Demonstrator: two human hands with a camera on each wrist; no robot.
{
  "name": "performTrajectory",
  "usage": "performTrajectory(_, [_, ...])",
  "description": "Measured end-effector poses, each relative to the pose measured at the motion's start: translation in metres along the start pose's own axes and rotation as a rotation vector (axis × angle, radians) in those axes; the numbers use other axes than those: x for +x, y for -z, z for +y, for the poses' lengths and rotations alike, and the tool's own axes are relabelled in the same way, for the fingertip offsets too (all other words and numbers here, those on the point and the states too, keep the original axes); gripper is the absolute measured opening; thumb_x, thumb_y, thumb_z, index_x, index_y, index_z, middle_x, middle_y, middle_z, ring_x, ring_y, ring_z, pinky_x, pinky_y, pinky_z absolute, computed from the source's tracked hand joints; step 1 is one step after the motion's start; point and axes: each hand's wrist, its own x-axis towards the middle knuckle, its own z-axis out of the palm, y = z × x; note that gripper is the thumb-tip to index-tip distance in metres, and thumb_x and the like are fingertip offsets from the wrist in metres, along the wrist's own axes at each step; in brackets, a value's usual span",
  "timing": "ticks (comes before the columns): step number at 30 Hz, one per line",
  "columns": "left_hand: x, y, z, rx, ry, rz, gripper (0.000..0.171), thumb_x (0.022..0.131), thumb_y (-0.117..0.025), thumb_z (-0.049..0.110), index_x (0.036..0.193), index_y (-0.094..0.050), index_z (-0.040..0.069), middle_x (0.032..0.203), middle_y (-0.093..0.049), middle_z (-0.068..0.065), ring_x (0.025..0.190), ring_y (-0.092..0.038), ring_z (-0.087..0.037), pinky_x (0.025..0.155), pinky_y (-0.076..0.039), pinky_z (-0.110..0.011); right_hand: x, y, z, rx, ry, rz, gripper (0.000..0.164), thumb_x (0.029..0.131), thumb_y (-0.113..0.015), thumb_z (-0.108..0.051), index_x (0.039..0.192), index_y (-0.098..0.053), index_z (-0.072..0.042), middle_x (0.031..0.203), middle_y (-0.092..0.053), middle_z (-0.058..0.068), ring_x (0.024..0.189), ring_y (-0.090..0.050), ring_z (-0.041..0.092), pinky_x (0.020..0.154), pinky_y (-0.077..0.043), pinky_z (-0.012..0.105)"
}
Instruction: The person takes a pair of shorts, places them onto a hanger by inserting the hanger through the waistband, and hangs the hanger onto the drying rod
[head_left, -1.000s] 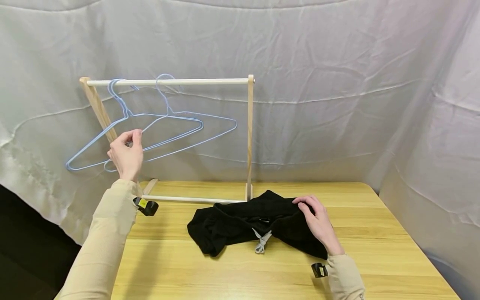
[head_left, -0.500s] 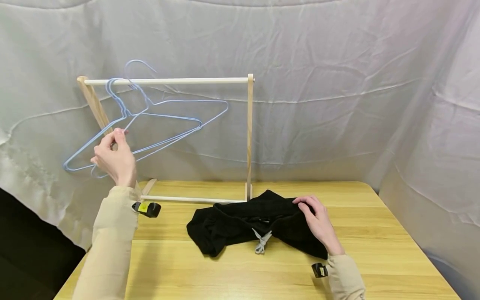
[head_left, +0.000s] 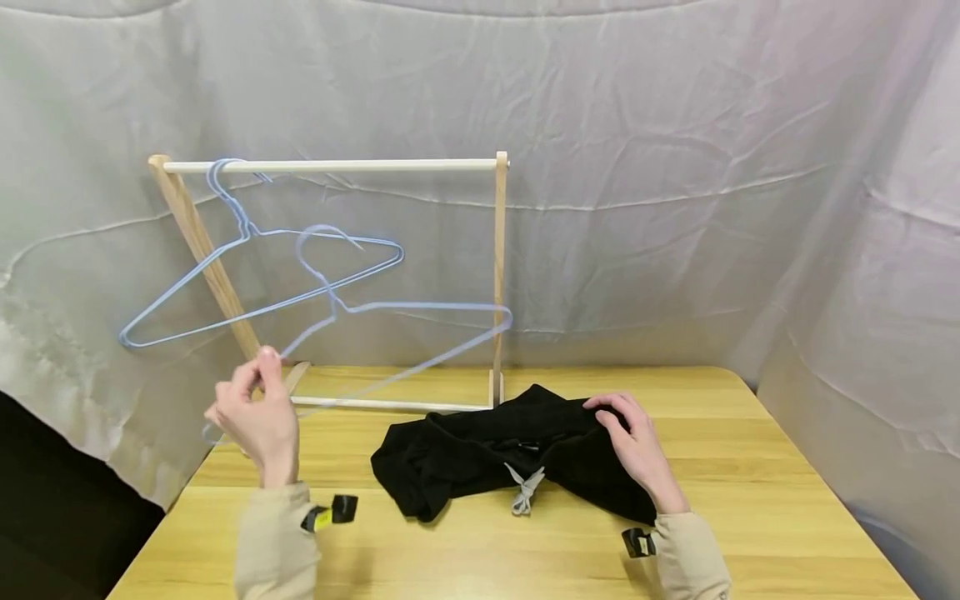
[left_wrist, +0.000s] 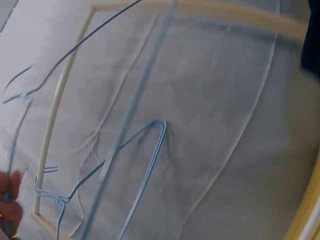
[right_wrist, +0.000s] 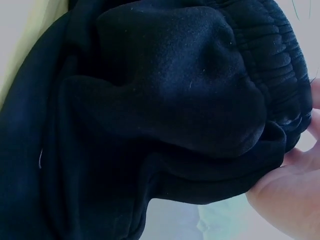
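My left hand (head_left: 262,417) pinches one sloping arm of a light-blue wire hanger (head_left: 427,306) between thumb and fingers. That hanger is off the rod, its hook pointing up, in front of the rack. In the left wrist view its blurred wire (left_wrist: 129,112) crosses the picture, with my fingertips (left_wrist: 11,195) at the left edge. Black drawstring trousers (head_left: 480,458) lie bunched on the table. At their right end my right hand (head_left: 636,450) grips the gathered elastic waistband (right_wrist: 272,65), thumb on one side and fingers on the other. A grey drawstring (head_left: 527,492) is tied at the front.
A small wooden rack with a white top rod (head_left: 390,166) stands at the table's back left. Several blue hangers (head_left: 242,225) hang together near its left end. The table (head_left: 750,500) reaches to grey curtains (head_left: 675,250) behind and at the right.
My left hand has lifted the hanger off the rod and brought it down and nearer, its hook now well below the rod. My right hand and the trousers have stayed put.
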Motion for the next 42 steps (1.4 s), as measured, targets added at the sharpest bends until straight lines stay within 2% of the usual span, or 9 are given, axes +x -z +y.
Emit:
performTrajectory(3, [-0.02,0.003,-0.006,-0.026,-0.049,-0.083,0.03,0.097,-0.068,0.022,0.083,-0.076,-0.003,0.063,-0.047,0.036,0.067,-0.034,0.003,0.09,-0.019,-0.025,0.0,0.0,-0.001,-0.004,0.007,0.0,0.021,0.098,-0.057,-0.002,0.104,-0.074,-0.013,0.108,-0.067,0.005,0.106,-0.055,0.0,0.094,-0.036,0.012])
performTrajectory(7, [-0.036,0.002,-0.012,-0.084,-0.12,-0.17,0.024,0.095,-0.07,0.014,0.081,-0.075,-0.004,0.066,-0.05,0.036,0.068,-0.038,0.004,0.088,-0.019,-0.024,-0.001,-0.001,-0.001,0.006,0.035,0.017,0.022,0.096,-0.058,0.002,0.103,-0.074,-0.012,0.107,-0.068,0.007,0.105,-0.055,0.0,0.093,-0.035,0.01])
performTrajectory(16, [-0.049,-0.005,-0.023,-0.132,-0.193,-0.273,0.009,0.087,-0.076,0.004,0.08,-0.078,-0.001,0.077,-0.059,0.035,0.073,-0.046,0.006,0.082,-0.025,-0.024,-0.001,-0.001,-0.001,0.046,0.086,0.032,0.026,0.093,-0.053,0.009,0.101,-0.073,-0.006,0.104,-0.066,0.012,0.105,-0.053,-0.007,0.094,-0.035,0.008])
performTrajectory(22, [-0.053,-0.009,-0.024,-0.131,-0.182,-0.363,0.002,0.085,-0.078,0.003,0.087,-0.079,0.004,0.082,-0.063,0.032,0.075,-0.049,0.005,0.083,-0.023,-0.026,-0.003,0.002,0.002,0.096,0.109,0.046,0.024,0.093,-0.052,0.011,0.102,-0.071,0.0,0.105,-0.064,0.017,0.107,-0.051,-0.009,0.096,-0.034,0.007])
performTrajectory(29, [-0.056,-0.011,-0.025,-0.126,-0.172,-0.377,0.006,0.083,-0.079,0.002,0.087,-0.079,0.006,0.074,-0.058,0.023,0.068,-0.033,-0.002,0.077,-0.019,-0.026,-0.004,0.005,-0.002,0.121,0.047,0.076,0.019,0.094,-0.056,0.007,0.105,-0.07,0.001,0.107,-0.062,0.014,0.106,-0.05,-0.009,0.095,-0.034,0.007])
performTrajectory(33, [-0.055,-0.012,-0.027,-0.122,-0.169,-0.379,0.005,0.083,-0.079,0.002,0.087,-0.079,0.005,0.074,-0.057,0.025,0.067,-0.035,-0.002,0.073,-0.022,-0.026,-0.003,0.006,-0.005,0.136,0.013,0.093,0.019,0.095,-0.057,0.006,0.107,-0.07,0.0,0.108,-0.06,0.01,0.105,-0.051,-0.008,0.095,-0.034,0.008])
performTrajectory(37, [-0.054,-0.012,-0.029,-0.096,-0.168,-0.385,0.003,0.083,-0.079,0.003,0.087,-0.079,0.005,0.072,-0.055,0.029,0.067,-0.038,-0.005,0.073,-0.022,-0.025,-0.002,0.007,-0.007,0.141,0.049,0.107,0.02,0.093,-0.058,0.008,0.106,-0.071,0.0,0.108,-0.06,0.011,0.106,-0.052,-0.007,0.096,-0.034,0.008])
performTrajectory(42, [-0.055,-0.014,-0.029,-0.082,-0.18,-0.391,0.005,0.083,-0.08,0.006,0.087,-0.078,0.003,0.066,-0.048,0.023,0.067,-0.039,-0.014,0.076,-0.017,-0.027,-0.001,0.006,-0.008,0.146,0.143,0.103,0.022,0.091,-0.057,0.012,0.105,-0.071,0.001,0.108,-0.061,0.011,0.108,-0.053,-0.005,0.097,-0.036,0.01])
